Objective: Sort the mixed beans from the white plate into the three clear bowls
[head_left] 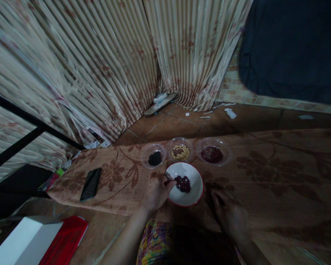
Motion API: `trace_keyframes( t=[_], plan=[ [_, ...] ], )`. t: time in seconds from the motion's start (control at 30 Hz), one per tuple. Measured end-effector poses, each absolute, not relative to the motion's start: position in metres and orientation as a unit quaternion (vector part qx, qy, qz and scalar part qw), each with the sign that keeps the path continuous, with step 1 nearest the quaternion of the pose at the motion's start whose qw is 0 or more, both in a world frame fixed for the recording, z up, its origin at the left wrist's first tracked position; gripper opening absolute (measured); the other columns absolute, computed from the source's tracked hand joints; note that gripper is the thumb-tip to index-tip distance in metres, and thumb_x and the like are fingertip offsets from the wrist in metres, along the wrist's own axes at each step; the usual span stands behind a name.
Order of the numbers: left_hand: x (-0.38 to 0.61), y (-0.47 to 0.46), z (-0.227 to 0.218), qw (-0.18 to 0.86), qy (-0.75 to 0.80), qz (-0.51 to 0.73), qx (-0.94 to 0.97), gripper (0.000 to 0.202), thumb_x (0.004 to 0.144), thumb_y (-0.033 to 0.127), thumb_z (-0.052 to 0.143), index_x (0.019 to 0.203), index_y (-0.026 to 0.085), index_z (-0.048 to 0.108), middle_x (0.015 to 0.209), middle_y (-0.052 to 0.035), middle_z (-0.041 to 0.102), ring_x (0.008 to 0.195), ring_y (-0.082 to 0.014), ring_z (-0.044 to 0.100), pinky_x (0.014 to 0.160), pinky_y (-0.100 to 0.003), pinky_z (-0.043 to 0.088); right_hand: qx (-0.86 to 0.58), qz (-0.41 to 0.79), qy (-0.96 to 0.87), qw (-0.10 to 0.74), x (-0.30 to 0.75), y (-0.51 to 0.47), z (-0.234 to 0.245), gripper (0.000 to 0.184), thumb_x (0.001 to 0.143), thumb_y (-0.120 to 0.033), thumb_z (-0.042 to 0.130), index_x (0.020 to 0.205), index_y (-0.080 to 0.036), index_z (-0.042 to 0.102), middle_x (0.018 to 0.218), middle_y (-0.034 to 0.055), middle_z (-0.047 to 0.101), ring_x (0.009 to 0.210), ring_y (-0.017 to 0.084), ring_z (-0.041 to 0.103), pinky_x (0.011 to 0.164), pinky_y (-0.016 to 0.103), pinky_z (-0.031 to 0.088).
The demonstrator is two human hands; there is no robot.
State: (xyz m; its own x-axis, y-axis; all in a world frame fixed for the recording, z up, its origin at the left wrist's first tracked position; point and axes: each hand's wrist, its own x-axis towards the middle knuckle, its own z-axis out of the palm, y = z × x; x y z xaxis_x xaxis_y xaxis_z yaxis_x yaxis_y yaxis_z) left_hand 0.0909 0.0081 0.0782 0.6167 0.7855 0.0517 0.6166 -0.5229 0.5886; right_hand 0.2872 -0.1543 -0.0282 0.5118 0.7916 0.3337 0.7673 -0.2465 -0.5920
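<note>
A white bowl with a red rim [196,195] sits in front of me, with a heap of dark red beans [183,184] in it. My left hand [157,192] is at the bowl's left edge, its fingers pinched on a thin metal utensil [168,177] that points over the rim; the utensil's exact kind is hard to make out. To the right of the bowl, my right hand [230,213] rests on the cloth in shadow, loosely open and holding nothing visible. Behind the bowl stand clear plastic bowls of black beans [155,158], yellow soybeans [183,152] and dark red beans [212,154].
A brown flowered cloth [264,162] covers the long, narrow surface. On its left part lies a black phone [90,184]. A white and red box [38,239] is at the lower left. Beyond are striped curtains [113,55], a skateboard [160,104] and floor litter [230,113].
</note>
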Motion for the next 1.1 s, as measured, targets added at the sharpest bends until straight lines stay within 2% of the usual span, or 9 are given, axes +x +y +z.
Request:
trace_keyframes(
  t=[0.07, 0.27, 0.37, 0.53, 0.67, 0.77, 0.9, 0.97, 1.1],
  plan=[
    [0.09, 0.007, 0.077, 0.271, 0.405, 0.164, 0.858, 0.01, 0.087, 0.025, 0.064, 0.081, 0.022, 0.073, 0.08, -0.0018, 0.076, 0.082, -0.0186, 0.069, 0.092, -0.034, 0.046, -0.788, 0.017, -0.494, 0.367, 0.287, -0.154, -0.029, 0.035, 0.097, -0.044, 0.042, 0.097, -0.023, 0.07, 0.098, 0.0045, 0.072, 0.083, 0.02, 0.067, 0.074, 0.03, 0.049],
    [0.083, 0.012, 0.085, 0.307, 0.432, 0.229, 0.817, 0.016, 0.086, 0.031, 0.065, 0.083, 0.018, 0.074, 0.083, -0.0047, 0.076, 0.076, -0.0171, 0.068, 0.072, -0.025, 0.051, -0.791, 0.018, -0.493, 0.361, 0.287, -0.153, -0.029, 0.034, 0.097, -0.043, 0.041, 0.098, -0.023, 0.069, 0.1, 0.0044, 0.072, 0.084, 0.02, 0.068, 0.077, 0.031, 0.05],
    [0.075, 0.033, 0.1, 0.304, 0.46, 0.261, 0.793, 0.022, 0.087, 0.033, 0.062, 0.079, 0.016, 0.074, 0.086, -0.005, 0.076, 0.077, -0.0169, 0.068, 0.07, -0.023, 0.05, -0.789, 0.022, -0.498, 0.359, 0.288, -0.155, -0.032, 0.033, 0.097, -0.042, 0.04, 0.097, -0.024, 0.069, 0.099, 0.0047, 0.073, 0.081, 0.019, 0.068, 0.073, 0.031, 0.052],
    [0.065, 0.086, 0.12, 0.233, 0.547, 0.281, 0.753, 0.03, 0.088, 0.037, 0.057, 0.082, 0.014, 0.075, 0.075, -0.0048, 0.075, 0.071, -0.0173, 0.068, 0.062, -0.022, 0.046, -0.769, -0.004, -0.513, 0.381, 0.294, -0.156, -0.053, 0.034, 0.094, -0.044, 0.041, 0.096, -0.026, 0.07, 0.094, 0.0053, 0.074, 0.074, 0.021, 0.07, 0.062, 0.032, 0.054],
    [0.061, 0.114, 0.113, 0.171, 0.603, 0.255, 0.736, 0.025, 0.084, 0.034, 0.061, 0.079, 0.014, 0.076, 0.063, -0.0036, 0.07, 0.067, -0.0184, 0.067, 0.057, -0.021, 0.041, -0.758, -0.023, -0.519, 0.394, 0.295, -0.153, -0.066, 0.036, 0.093, -0.047, 0.04, 0.099, -0.025, 0.069, 0.101, 0.0074, 0.073, 0.08, 0.023, 0.071, 0.068, 0.036, 0.056],
    [0.059, 0.115, 0.106, 0.168, 0.606, 0.25, 0.736, 0.022, 0.082, 0.032, 0.064, 0.079, 0.014, 0.076, 0.062, -0.0035, 0.07, 0.068, -0.0189, 0.068, 0.058, -0.021, 0.042, -0.765, -0.032, -0.513, 0.389, 0.293, -0.152, -0.063, 0.037, 0.094, -0.045, 0.039, 0.098, -0.024, 0.069, 0.101, 0.0087, 0.073, 0.083, 0.025, 0.071, 0.07, 0.038, 0.056],
    [0.063, 0.085, 0.108, 0.2, 0.575, 0.254, 0.752, 0.026, 0.088, 0.034, 0.058, 0.09, 0.016, 0.076, 0.079, -0.0053, 0.075, 0.075, -0.0174, 0.069, 0.065, -0.022, 0.047, -0.775, -0.008, -0.509, 0.375, 0.29, -0.155, -0.046, 0.033, 0.093, -0.042, 0.041, 0.097, -0.026, 0.07, 0.097, 0.006, 0.074, 0.078, 0.021, 0.07, 0.066, 0.033, 0.054],
    [0.069, 0.061, 0.108, 0.244, 0.509, 0.283, 0.776, 0.023, 0.088, 0.034, 0.06, 0.089, 0.017, 0.076, 0.086, -0.0061, 0.076, 0.075, -0.0166, 0.068, 0.068, -0.023, 0.049, -0.782, 0.002, -0.504, 0.367, 0.289, -0.155, -0.037, 0.033, 0.094, -0.041, 0.041, 0.096, -0.025, 0.07, 0.097, 0.0053, 0.073, 0.077, 0.02, 0.069, 0.066, 0.031, 0.053],
    [0.085, 0.015, 0.095, 0.361, 0.392, 0.223, 0.816, 0.019, 0.086, 0.034, 0.064, 0.089, 0.019, 0.075, 0.091, -0.0063, 0.076, 0.076, -0.0162, 0.068, 0.068, -0.023, 0.052, -0.786, 0.021, -0.499, 0.364, 0.287, -0.153, -0.025, 0.034, 0.096, -0.04, 0.04, 0.094, -0.023, 0.07, 0.099, 0.0065, 0.073, 0.083, 0.02, 0.069, 0.075, 0.032, 0.052]
  ],
)
